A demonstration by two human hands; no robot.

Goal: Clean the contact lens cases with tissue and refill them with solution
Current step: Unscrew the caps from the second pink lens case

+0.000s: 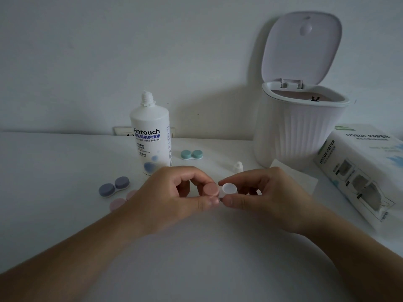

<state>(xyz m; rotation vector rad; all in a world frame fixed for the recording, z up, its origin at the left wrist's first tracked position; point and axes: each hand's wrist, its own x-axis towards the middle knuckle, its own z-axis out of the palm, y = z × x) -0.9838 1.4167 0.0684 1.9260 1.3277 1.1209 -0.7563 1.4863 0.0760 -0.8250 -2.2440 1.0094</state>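
Your left hand (170, 192) pinches the pink cap (211, 189) on a contact lens case between thumb and fingers, while your right hand (259, 192) grips the case's open white well (229, 188) beside it. Just beyond your fingertips stands the uncapped solution bottle (150, 136).

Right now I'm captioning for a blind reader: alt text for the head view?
Two hands hold a contact lens case over a white table: left hand on its pink cap, right hand at the open white well. Behind stand a solution bottle and open bin.
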